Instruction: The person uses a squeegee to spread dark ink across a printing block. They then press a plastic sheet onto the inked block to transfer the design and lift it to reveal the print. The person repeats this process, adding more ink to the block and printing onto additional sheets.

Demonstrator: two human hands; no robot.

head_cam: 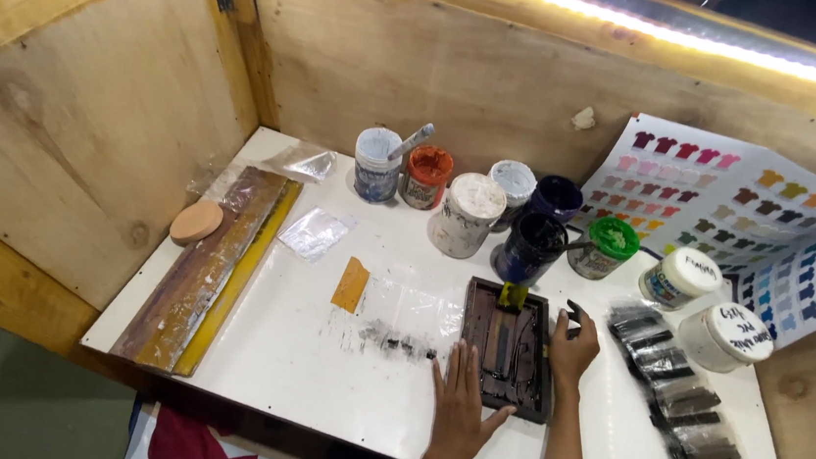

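Left hand (459, 406) lay flat, fingers spread, against the dark frame (507, 361); right hand (573, 347) apparently gripped its right edge.

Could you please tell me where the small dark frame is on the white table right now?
In the head view, the dark frame lies right of centre near the table's front edge, between the left hand and right hand.

The colour chart (781, 242) is cut off by the right edge.
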